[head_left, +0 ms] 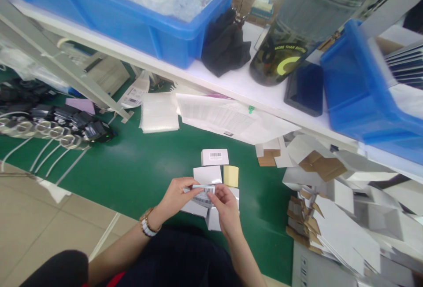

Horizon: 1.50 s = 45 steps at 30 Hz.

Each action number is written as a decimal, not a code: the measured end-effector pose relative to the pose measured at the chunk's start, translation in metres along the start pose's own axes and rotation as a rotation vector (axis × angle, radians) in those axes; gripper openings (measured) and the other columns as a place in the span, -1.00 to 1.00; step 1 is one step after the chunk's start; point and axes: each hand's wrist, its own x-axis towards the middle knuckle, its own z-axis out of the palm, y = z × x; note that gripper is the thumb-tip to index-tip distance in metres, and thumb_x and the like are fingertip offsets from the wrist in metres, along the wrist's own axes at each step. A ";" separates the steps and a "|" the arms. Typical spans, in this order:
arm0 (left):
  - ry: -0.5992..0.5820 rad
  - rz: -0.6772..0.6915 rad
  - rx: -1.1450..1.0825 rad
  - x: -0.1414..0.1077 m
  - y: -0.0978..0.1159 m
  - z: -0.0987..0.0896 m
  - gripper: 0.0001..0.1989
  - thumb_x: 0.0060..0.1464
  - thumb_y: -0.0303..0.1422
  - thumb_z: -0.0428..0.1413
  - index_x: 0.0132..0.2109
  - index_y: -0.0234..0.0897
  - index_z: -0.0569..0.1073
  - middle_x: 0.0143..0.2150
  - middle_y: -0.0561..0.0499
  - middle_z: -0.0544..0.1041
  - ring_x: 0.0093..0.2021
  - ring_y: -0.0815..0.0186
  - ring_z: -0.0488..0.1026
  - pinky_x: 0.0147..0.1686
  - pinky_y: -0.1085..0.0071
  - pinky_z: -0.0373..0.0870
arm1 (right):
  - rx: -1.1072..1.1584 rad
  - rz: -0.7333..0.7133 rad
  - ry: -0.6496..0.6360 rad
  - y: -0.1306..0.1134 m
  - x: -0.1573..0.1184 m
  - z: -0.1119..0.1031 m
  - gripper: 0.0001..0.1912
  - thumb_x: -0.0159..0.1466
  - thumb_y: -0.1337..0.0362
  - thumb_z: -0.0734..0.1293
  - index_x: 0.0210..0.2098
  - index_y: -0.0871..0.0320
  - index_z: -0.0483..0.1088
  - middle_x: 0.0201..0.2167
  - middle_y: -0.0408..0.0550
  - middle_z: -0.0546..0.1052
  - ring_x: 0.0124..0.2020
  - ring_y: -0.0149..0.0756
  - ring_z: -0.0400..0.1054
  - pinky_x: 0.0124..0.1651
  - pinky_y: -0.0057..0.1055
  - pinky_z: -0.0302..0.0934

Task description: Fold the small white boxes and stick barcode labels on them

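Observation:
Between my two hands is a small barcode label sheet (205, 195), held over several white boxes on the green table. My left hand (180, 192), with a watch on its wrist, pinches the sheet's left edge. On the right side, my right hand (224, 205) grips it between thumb and fingers. Just beyond the sheet lies a white box (207, 174), and behind that stands another white box (215, 156) with a barcode label. A yellow pad (231, 176) sits to the right of the nearer one. More white boxes are partly hidden under my hands.
Flattened white cartons (346, 225) pile up at the right. Black devices with cables (69, 124) line the left. A raised white shelf (211, 75) crosses the back, bearing blue bins (172, 36) and a dark bottle (280, 53). Bubble bags (159, 112) lie beneath it.

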 end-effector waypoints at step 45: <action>0.406 -0.028 0.225 0.022 -0.054 -0.036 -0.82 0.14 -0.28 0.15 -0.27 -0.19 0.64 -0.37 0.02 0.62 -0.35 0.24 0.52 -0.25 0.38 0.43 | -0.081 0.101 0.125 0.021 0.012 -0.003 -0.67 -0.01 0.00 0.56 -0.49 0.14 0.55 -0.56 -0.14 0.50 -0.52 -0.39 0.20 -0.42 -0.40 0.05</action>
